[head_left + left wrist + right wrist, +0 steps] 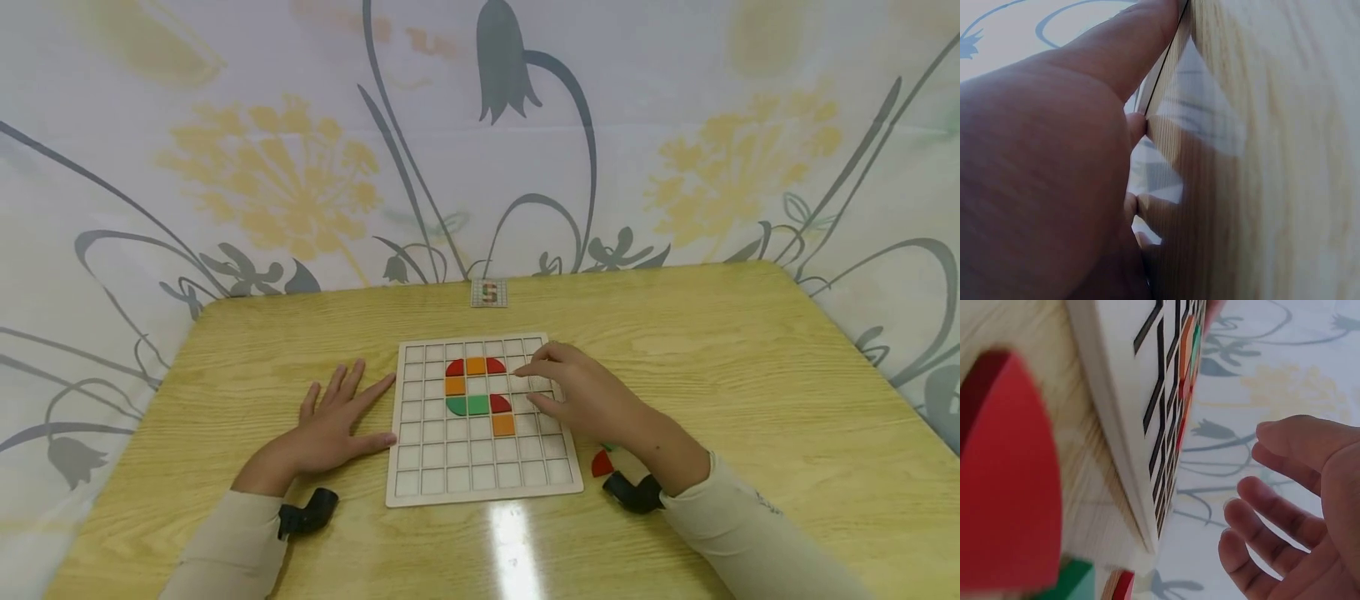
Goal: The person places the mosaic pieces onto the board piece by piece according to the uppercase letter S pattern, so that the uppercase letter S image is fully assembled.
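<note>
A pale wooden grid board [420,457] lies flat on the table, with red quarter-round tiles [496,365], orange square tiles [504,425], a green square tile [478,405] and a green quarter-round tile [457,406] set in its cells. My left hand [330,429] rests on the table, fingers spread, with index fingertip and thumb at the board's left edge. Over the board's right side hovers my right hand [581,392], fingers loosely bent. The right wrist view shows that right hand [1297,506] holding nothing, raised apart from the board.
Beside the board's lower right corner lie a loose red quarter-round tile [602,464] and a green piece [608,447], partly hidden by my right arm. A small pattern card [489,293] lies at the table's back edge, before a flower-printed cloth [435,167].
</note>
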Demonstrator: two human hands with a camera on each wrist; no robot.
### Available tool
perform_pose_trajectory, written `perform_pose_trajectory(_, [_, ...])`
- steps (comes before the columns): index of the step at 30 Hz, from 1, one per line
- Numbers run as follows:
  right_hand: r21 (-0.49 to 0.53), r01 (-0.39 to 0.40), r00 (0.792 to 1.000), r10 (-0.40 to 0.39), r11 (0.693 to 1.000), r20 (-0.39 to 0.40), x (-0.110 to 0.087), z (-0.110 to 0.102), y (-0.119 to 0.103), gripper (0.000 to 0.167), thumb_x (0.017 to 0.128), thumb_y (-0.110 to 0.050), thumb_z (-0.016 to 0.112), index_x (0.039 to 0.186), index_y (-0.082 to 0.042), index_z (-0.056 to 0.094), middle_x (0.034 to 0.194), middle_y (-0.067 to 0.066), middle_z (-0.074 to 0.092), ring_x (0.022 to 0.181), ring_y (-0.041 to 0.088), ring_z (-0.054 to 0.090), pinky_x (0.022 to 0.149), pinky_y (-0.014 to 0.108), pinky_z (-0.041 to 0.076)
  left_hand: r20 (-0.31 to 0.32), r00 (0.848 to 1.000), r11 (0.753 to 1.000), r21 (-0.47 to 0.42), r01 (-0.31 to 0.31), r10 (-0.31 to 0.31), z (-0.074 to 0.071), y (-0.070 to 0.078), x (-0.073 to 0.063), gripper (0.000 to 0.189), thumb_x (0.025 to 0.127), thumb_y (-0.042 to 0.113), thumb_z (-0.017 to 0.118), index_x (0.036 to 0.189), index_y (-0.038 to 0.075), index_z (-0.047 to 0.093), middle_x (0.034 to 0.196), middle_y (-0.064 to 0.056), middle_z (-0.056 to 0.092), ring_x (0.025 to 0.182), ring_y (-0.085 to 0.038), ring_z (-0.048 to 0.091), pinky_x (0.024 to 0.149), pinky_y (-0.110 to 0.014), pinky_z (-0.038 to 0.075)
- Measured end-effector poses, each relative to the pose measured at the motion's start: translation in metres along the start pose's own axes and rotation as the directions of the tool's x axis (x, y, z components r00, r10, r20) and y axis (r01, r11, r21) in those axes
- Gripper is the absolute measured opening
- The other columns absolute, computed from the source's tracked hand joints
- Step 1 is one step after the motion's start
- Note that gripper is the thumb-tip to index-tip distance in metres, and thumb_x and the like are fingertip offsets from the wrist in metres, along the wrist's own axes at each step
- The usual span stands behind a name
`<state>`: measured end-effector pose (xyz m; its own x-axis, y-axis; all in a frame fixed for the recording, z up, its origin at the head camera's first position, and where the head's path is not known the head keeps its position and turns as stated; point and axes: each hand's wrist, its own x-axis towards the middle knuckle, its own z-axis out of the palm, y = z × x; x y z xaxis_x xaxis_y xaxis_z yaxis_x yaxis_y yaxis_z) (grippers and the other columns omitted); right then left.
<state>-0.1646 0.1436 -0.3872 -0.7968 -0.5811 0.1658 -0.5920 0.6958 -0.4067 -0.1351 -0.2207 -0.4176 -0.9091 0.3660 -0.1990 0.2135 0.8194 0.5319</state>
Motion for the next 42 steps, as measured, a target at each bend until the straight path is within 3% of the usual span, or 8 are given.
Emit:
perform_pose_trajectory(9, [0.001, -0.021, 0.997, 0.022, 1.0, -0.07, -0.01, -0.016, 0.026, 0.023, 0.092, -0.01, 0.072, 0.115, -0.007, 0.074, 0.115, 0.011, 0.063, 0.106, 0.027, 0.062, 0.086, 0.042, 0.056, 0.008, 1.0, 1.0, 0.004, -0.007, 0.007, -0.001, 0.001, -0.001, 0.084, 0.094, 0.056, 0.062, 0.161, 0.023, 0.024, 0.168, -0.021, -0.006, 0.153, -0.046, -0.013, 0.115, -0.067, -0.014])
perform_pose_trajectory(18, [0.035, -0.138, 0.988, 0.14, 0.99, -0.066, -0.013, -0.029, 0.055, 0.024, 0.094, -0.007, 0.067, 0.117, -0.002, 0.073, 0.12, 0.015, 0.064, 0.112, 0.034, 0.061, 0.09, 0.048, 0.054, 0.02, 1.0, 1.0, 0.014, -0.014, 0.014, 0.0, 0.0, 0.001, 0.084, 0.094, 0.057, 0.061, 0.161, 0.025, 0.023, 0.168, -0.02, -0.007, 0.153, -0.045, -0.014, 0.115, -0.067, -0.015])
perform_pose_trajectory(22, [0.068, -0.162, 0.986, 0.164, 0.984, -0.028, -0.012, -0.029, 0.061, 0.023, 0.096, -0.008, 0.064, 0.117, -0.003, 0.073, 0.117, 0.013, 0.066, 0.108, 0.032, 0.062, 0.087, 0.046, 0.054, 0.018, 1.0, 1.0, 0.017, -0.005, 0.005, 0.0, 0.0, 0.0, 0.084, 0.094, 0.056, 0.061, 0.162, 0.025, 0.022, 0.168, -0.02, -0.008, 0.153, -0.045, -0.014, 0.115, -0.067, -0.015])
perform_pose_trajectory(31, [0.119, -0.217, 0.971, 0.202, 0.969, 0.124, -0.013, -0.032, 0.066, 0.016, 0.091, -0.014, 0.073, 0.105, -0.005, 0.074, 0.085, 0.001, 0.068, 0.076, 0.012, 0.059, 0.07, 0.03, 0.051, 0.018, 1.0, 1.0, 0.012, -0.005, 0.005, -0.002, 0.0, 0.0, 0.084, 0.094, 0.057, 0.062, 0.162, 0.026, 0.022, 0.168, -0.02, -0.008, 0.153, -0.045, -0.014, 0.114, -0.068, -0.015])
perform_pose_trajectory(35, [0.126, -0.241, 0.962, 0.219, 0.962, 0.166, -0.015, -0.033, 0.07, 0.015, 0.089, -0.015, 0.076, 0.101, -0.007, 0.073, 0.082, 0.0, 0.069, 0.075, 0.011, 0.06, 0.07, 0.03, 0.051, 0.011, 1.0, 1.0, 0.014, -0.007, 0.007, -0.001, -0.001, 0.0, 0.084, 0.094, 0.057, 0.062, 0.161, 0.027, 0.022, 0.168, -0.019, -0.008, 0.153, -0.045, -0.014, 0.115, -0.068, -0.015])
perform_pose_trajectory(42, [0.118, -0.223, 0.963, 0.201, 0.967, 0.178, -0.016, -0.03, 0.075, 0.013, 0.087, -0.017, 0.078, 0.096, -0.009, 0.074, 0.082, -0.001, 0.068, 0.074, 0.01, 0.059, 0.07, 0.03, 0.051, 0.001, 1.0, 1.0, 0.01, -0.014, 0.014, -0.001, 0.0, 0.0, 0.084, 0.093, 0.056, 0.063, 0.161, 0.026, 0.023, 0.168, -0.02, -0.005, 0.153, -0.045, -0.013, 0.115, -0.068, -0.014])
